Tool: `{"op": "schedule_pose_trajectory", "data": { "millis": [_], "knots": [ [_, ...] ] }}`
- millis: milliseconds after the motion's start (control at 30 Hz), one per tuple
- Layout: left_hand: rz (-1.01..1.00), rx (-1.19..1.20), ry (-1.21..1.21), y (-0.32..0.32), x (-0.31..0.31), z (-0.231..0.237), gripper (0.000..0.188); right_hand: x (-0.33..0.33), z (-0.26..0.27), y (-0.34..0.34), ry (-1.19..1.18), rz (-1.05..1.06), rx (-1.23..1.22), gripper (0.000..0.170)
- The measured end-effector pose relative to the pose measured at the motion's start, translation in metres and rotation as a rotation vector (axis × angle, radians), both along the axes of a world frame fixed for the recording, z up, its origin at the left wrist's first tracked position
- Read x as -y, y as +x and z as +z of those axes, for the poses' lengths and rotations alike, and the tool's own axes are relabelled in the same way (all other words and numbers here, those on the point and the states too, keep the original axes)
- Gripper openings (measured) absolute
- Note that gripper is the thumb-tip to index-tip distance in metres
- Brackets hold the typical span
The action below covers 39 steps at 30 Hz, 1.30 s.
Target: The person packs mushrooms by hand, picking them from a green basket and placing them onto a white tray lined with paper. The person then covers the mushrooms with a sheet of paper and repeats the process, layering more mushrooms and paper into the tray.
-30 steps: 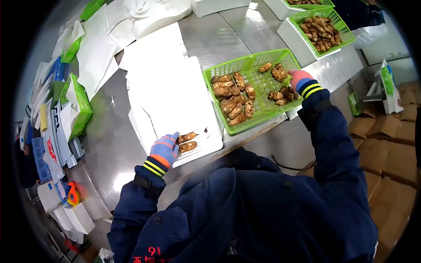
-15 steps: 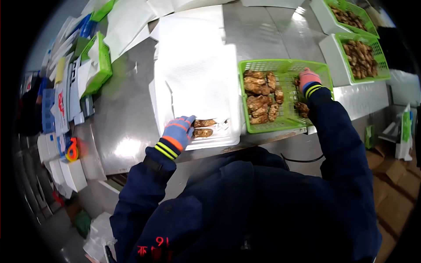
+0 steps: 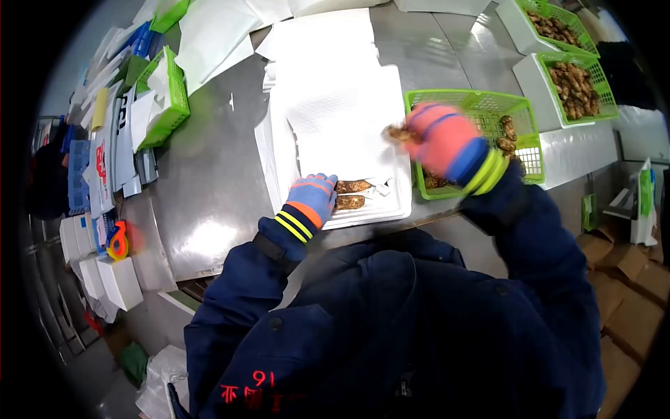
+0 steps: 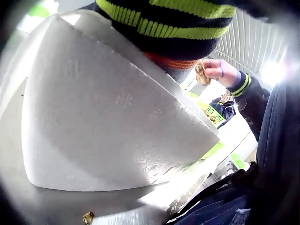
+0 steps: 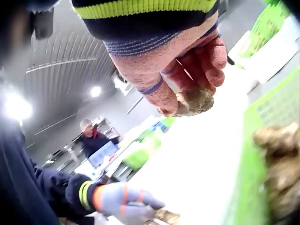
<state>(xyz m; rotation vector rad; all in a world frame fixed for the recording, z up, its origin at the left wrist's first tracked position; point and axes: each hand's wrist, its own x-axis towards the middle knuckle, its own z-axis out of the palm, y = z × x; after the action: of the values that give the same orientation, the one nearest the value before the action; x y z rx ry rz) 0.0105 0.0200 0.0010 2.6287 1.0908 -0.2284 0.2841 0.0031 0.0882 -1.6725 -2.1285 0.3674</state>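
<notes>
One brown piece [image 5: 197, 101], pinched in the right hand's [image 3: 443, 143] grip, has just left the green basket [image 3: 499, 105] and hangs near the white tray's [image 3: 404, 183] edge, free for placing. Two similar pieces [image 3: 352, 186] lie in the tray beside the left hand [image 3: 313, 197], its grip relaxed; the basket's remainder is partly hidden, uncountable.

The table [image 3: 199, 174] is glossy metal, the basket [image 3: 483, 106] plastic, brown pieces [image 5: 198, 101] rough.
</notes>
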Motion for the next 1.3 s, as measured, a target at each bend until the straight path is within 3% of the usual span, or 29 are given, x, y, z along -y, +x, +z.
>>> {"op": "schedule_pose_trajectory", "data": {
  "millis": [100,200,300,367,433,500,600,733,767,833,1033,1067,1167,1233,1300],
  "knots": [
    [-0.008,0.047,0.028,-0.002,-0.001,-0.005,0.023,-0.018,-0.035,-0.076,-0.202,0.197,0.251,0.023],
    [-0.027,0.078,0.051,-0.001,-0.003,-0.006,0.020,-0.033,-0.075,-0.098,-0.280,0.184,0.413,0.022],
    [-0.026,-0.001,0.051,0.001,-0.003,-0.008,0.018,-0.035,-0.093,-0.104,-0.350,0.268,0.488,0.023],
    [-0.035,-0.016,0.024,-0.003,-0.005,-0.003,0.017,-0.034,-0.101,-0.097,-0.290,0.349,0.347,0.020],
    [-0.057,-0.005,-0.020,-0.010,-0.013,0.013,0.016,-0.039,-0.083,-0.091,-0.330,0.345,0.404,0.021],
    [-0.063,-0.117,0.036,-0.012,-0.029,0.020,0.020,-0.046,-0.062,-0.084,-0.241,0.211,0.637,0.020],
    [-0.060,0.045,0.143,-0.003,-0.061,0.024,0.023,-0.055,-0.060,-0.087,-0.241,0.149,0.697,0.021],
    [-0.105,-0.298,0.025,0.032,-0.093,-0.001,0.024,-0.055,-0.074,-0.101,-0.451,0.135,0.760,0.029],
    [-0.070,-0.327,-0.033,0.035,-0.093,-0.007,0.024,-0.054,-0.078,-0.101,-0.524,0.127,0.746,0.027],
    [-0.104,-0.277,-0.014,0.035,-0.096,-0.012,0.023,-0.052,-0.085,-0.100,-0.393,0.120,0.678,0.025],
    [-0.189,-0.247,-0.075,0.036,-0.101,-0.012,0.019,-0.062,-0.095,-0.103,-0.633,0.113,0.670,0.021],
    [-0.179,-0.141,0.002,0.029,-0.093,-0.014,0.020,-0.061,-0.095,-0.103,-0.653,0.125,0.666,0.020],
    [-0.239,-0.162,-0.059,0.026,-0.103,-0.031,0.021,-0.060,-0.081,-0.098,-0.601,0.147,0.605,0.021],
    [-0.214,-0.085,-0.004,0.019,-0.097,-0.004,0.020,-0.048,-0.086,-0.088,-0.228,0.139,0.568,0.017],
    [-0.216,-0.145,-0.061,0.012,-0.086,-0.009,0.017,-0.043,-0.074,-0.089,-0.467,0.170,0.532,0.020]
  ]
}}
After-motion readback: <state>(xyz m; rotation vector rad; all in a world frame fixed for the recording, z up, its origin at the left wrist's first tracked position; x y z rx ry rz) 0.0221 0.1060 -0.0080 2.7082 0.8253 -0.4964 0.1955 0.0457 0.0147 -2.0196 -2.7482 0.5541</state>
